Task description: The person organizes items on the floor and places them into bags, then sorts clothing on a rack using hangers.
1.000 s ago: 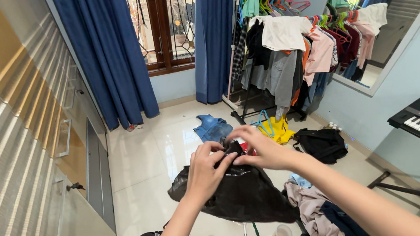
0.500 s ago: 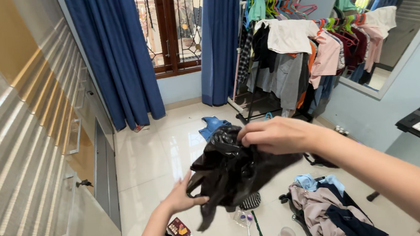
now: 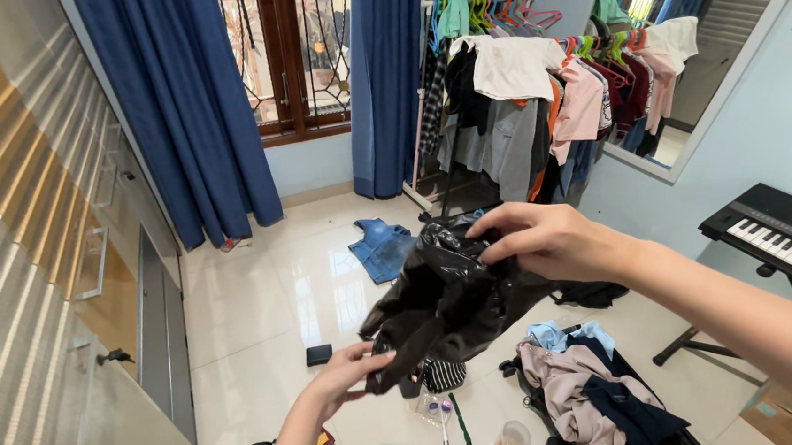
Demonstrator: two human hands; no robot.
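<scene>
A crumpled black plastic bag [image 3: 444,299] hangs in the air in front of me. My right hand [image 3: 543,239] pinches its top edge and holds it up. My left hand [image 3: 347,377], lower and to the left, grips the bag's bottom corner from beneath, palm up. On the white tiled floor below lie small items: a clear pouch with a toothbrush [image 3: 437,412], a striped cloth [image 3: 444,375] and a small black wallet [image 3: 319,355].
A pile of clothes [image 3: 588,391] lies at the lower right. A denim piece [image 3: 381,247] lies farther off. A loaded clothes rack [image 3: 518,100] stands by blue curtains [image 3: 180,108]. An electronic keyboard [image 3: 778,232] on a stand is right; a wardrobe [image 3: 33,279] is left.
My right hand lifted the bag up off the floor. My left hand let go of the top and dropped to take the bag's lower corner. The view shifted slightly.
</scene>
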